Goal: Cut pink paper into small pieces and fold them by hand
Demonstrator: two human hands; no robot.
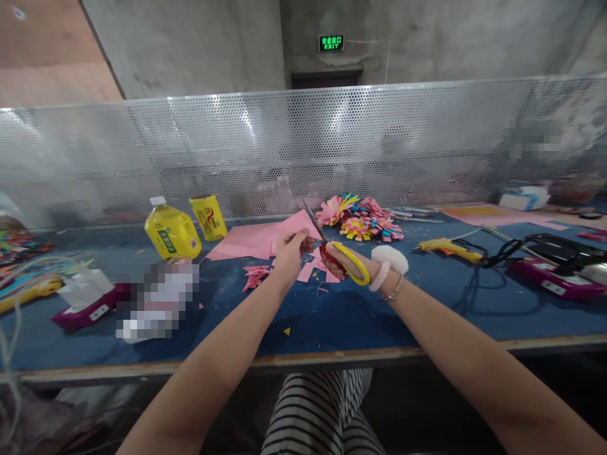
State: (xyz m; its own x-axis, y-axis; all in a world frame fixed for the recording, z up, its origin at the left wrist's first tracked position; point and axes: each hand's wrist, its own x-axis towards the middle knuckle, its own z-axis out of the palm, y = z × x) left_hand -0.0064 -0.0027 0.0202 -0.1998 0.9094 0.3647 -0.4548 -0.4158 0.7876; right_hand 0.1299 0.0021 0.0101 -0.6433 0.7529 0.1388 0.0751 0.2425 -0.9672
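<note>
My right hand [342,264] is closed through the yellow and red handles of a pair of scissors [337,250], whose blades point up and left. My left hand [290,251] pinches a small pink paper piece [309,244] right at the blades. Both hands hover over the blue table [332,322], above pink paper scraps [307,270]. Pink paper sheets [258,239] lie just behind the left hand. A white fluffy band and a thin bracelet sit on my right wrist.
A yellow bottle [171,232] and a yellow can [208,217] stand at the back left. Colourful paper flowers [363,221] lie behind the hands. A yellow glue gun [448,248] with cable and a pink box [554,278] are to the right. A perforated metal screen [303,145] backs the table.
</note>
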